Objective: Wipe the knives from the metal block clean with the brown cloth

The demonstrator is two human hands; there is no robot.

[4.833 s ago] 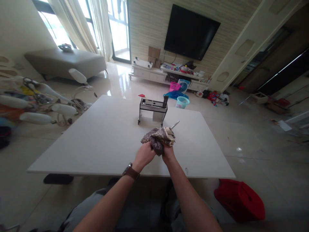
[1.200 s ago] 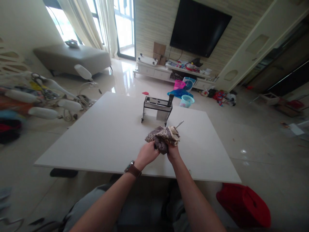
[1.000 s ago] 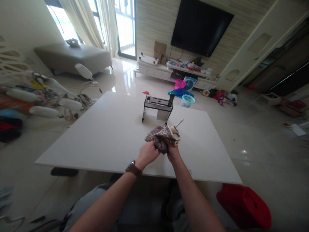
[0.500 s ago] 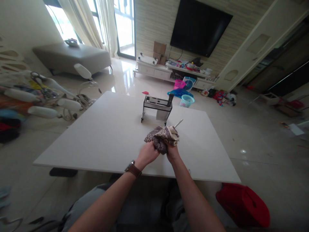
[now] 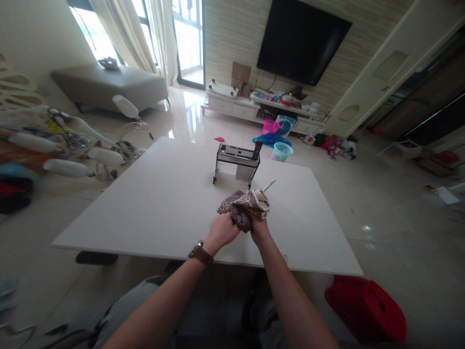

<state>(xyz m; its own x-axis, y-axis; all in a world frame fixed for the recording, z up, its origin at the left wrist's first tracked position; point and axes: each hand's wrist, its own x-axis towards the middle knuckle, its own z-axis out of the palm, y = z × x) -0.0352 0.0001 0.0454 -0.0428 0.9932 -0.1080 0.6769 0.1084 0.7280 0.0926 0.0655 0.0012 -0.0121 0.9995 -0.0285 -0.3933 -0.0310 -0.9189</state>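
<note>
Above the near half of the white table [image 5: 160, 203] my two hands are together at a bunched brown patterned cloth [image 5: 241, 206]. My left hand [image 5: 223, 230], with a watch on its wrist, grips the cloth from the left. On the other side my right hand [image 5: 259, 229] is closed on it too; most of its fingers are hidden by the folds. A thin, light grey strip [image 5: 269, 185], perhaps a blade, pokes out of the cloth towards the far right; its other end is covered. Just beyond stands a slotted knife rack [image 5: 236, 152] with one black handle [image 5: 257, 149] upright in it.
A red stool-like object [image 5: 365, 308] is on the floor by the near right corner. Past the far edge are a light blue basket [image 5: 281, 151] and a pink basket [image 5: 270, 127]. At the left stands a lamp with white shades [image 5: 105, 156].
The view has shifted very slightly. Both hands keep their hold on the cloth, with no clear movement.
</note>
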